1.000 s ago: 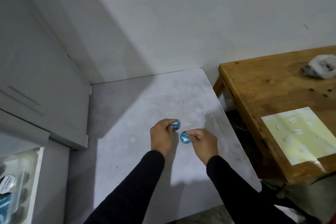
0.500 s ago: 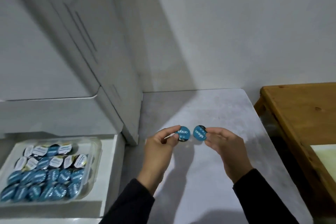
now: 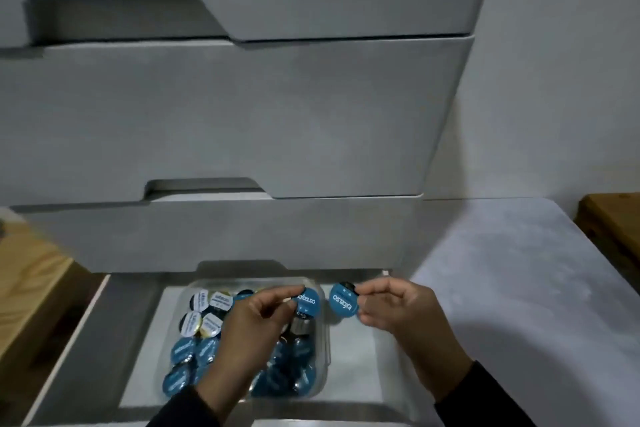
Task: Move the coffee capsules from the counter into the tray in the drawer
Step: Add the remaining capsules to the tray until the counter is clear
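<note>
Grey fills most of our view: a tall stack of drawer fronts [image 3: 242,121] rises ahead, three closed ones that we can count, each with a cut-out grip. Below them we have the open drawer [image 3: 349,350] pulled out towards us, which is why its floor lies bare to our reach. To the right runs the pale marbled bench [image 3: 519,288], with a corner of a wooden table [image 3: 609,218] beyond it, and we see wooden boards [image 3: 31,281] off to the left. Down in the drawer sits one clear plastic tray [image 3: 325,340], and it is crowded: blue-lidded capsules [image 3: 183,350] along the near side, four white-lidded capsules [image 3: 204,312] at the far left, more hidden under our wrist, so we cannot give a full count. Now the hands, two of them, one capsule apiece. Our left hand [image 3: 252,326] pinches a blue capsule [image 3: 304,302] by the rim between thumb and fingertips, lid tilted up at us, poised above the tray's far right corner, where we judge a gap remains. Our right hand [image 3: 398,308] likewise pinches a second blue capsule [image 3: 343,299] at its edge, hanging just right of the tray wall, over the drawer floor and not yet over the tray. Rim grips like these, we reckon, leave each body free to drop straight into a slot. No capsules show on the bench in this view, so these two may be the last.
</note>
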### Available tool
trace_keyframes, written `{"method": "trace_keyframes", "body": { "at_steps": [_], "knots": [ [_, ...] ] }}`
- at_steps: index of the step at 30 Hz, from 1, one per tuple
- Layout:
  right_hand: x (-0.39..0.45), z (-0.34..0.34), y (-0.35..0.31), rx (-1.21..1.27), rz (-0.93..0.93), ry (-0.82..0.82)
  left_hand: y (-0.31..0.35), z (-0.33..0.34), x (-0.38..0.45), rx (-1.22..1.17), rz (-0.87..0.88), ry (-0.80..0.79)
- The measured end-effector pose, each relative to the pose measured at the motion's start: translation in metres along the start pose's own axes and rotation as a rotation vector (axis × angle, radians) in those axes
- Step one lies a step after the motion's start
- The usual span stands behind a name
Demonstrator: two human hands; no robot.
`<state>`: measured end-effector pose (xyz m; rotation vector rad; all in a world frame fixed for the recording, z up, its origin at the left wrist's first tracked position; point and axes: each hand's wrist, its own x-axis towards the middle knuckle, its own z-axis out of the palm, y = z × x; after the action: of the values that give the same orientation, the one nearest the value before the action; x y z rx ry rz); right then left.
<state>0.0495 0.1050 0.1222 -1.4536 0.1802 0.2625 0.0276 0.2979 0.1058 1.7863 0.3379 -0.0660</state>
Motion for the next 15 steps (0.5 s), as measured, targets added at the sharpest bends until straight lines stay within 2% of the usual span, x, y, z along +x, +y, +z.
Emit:
{"method": "trace_keyframes", "body": {
  "at_steps": [6,10,15],
  "knots": [
    [0.024,0.067,0.04,-0.099,0.077,0.13,-0.03,-0.036,0.051,0.046,-0.077,-0.103],
    [0.042,0.089,0.052,-0.136,0.121,0.216,-0.046,-0.036,0.068,-0.074,-0.161,-0.121],
    [0.063,0.1,0.068,-0.278,0.123,0.403,-0.057,-0.036,0.076,-0.088,-0.171,-0.12]
  ]
}}
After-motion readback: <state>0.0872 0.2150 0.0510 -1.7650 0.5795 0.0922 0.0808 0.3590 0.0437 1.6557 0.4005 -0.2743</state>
